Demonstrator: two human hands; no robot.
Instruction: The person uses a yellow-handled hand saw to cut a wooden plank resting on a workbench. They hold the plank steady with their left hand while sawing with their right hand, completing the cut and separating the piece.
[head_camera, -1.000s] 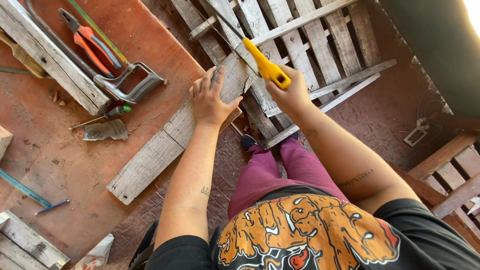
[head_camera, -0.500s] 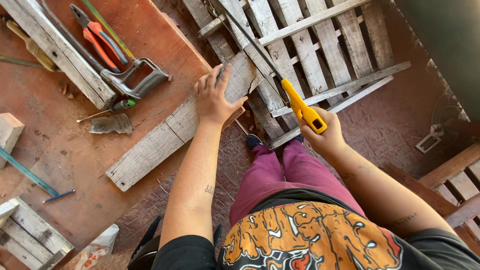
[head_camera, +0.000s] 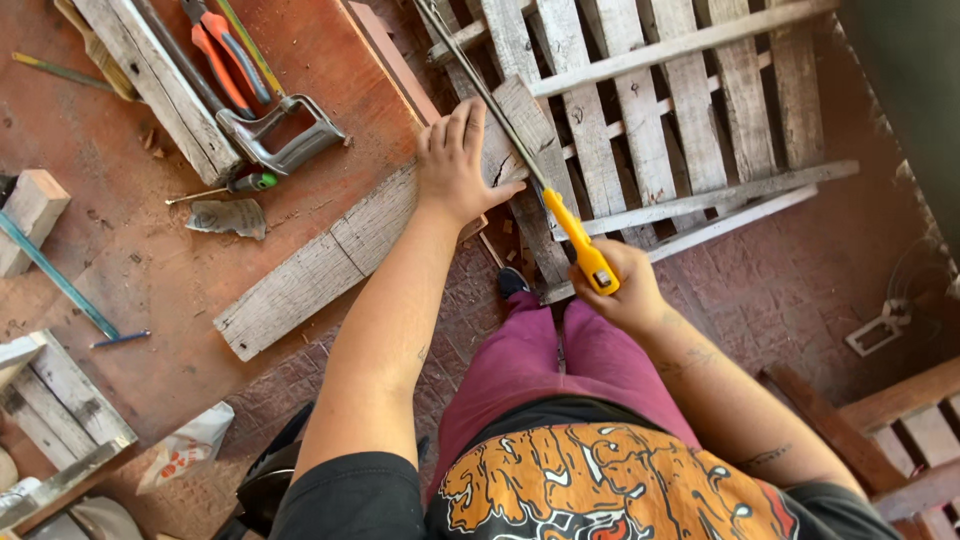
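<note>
Workbench (head_camera: 150, 290) of reddish board fills left side, dusty. On it, left to right: small wood block (head_camera: 32, 207), blue-handled rod (head_camera: 62, 285), grey trowel blade (head_camera: 228, 217), green-handled screwdriver (head_camera: 232, 185), long weathered batten (head_camera: 155, 85), orange-handled pliers (head_camera: 225, 62), grey metal clamp frame (head_camera: 285, 140). Grey plank (head_camera: 330, 255) lies diagonally across bench edge, its far end sticking out over pallet (head_camera: 680, 110). Left hand (head_camera: 458, 165) flat on plank near overhanging end, fingers spread, palm pressing down. Hand saw (head_camera: 520, 150) just right of that hand: thin blade runs up-left across plank end, touching wood beside thumb. Right hand (head_camera: 620, 290) closed in fist around yellow saw handle (head_camera: 582, 245), below plank, above maroon trousers. Wooden pallet of pale slats lies on brick floor (head_camera: 800, 290) behind saw. White bracket (head_camera: 880, 330) on floor far right.
</note>
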